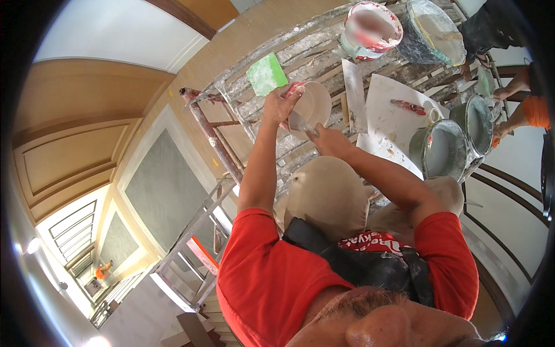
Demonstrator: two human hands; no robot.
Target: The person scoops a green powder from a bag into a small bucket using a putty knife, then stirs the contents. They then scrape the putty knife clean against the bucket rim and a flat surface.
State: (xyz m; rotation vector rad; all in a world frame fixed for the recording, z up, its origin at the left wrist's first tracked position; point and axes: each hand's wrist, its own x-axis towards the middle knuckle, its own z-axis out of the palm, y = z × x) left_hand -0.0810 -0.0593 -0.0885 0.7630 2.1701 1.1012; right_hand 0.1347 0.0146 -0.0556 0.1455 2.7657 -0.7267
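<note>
My left hand [281,105] grips the side of a small white tub [318,99] with red on its outside. The tub is tilted, its pale inside facing up. My right hand [328,140] is closed on a putty knife [299,123], whose handle is mostly hidden by the fingers. The knife's blade lies against the near rim of the tub, close to my left wrist. Just beyond my left hand, a green square plate [266,74] smeared with white lies on the planks. A long flat grey strip [354,95] lies right of the tub.
Spattered scaffold planks [306,52] end at the left by a rusty red pipe frame [213,134], with a drop beyond. Buckets [373,30] stand far right, pails [440,149] nearer. A white sheet [384,95] bears a red cutter [408,106]. Another person's hands [502,130] are at right.
</note>
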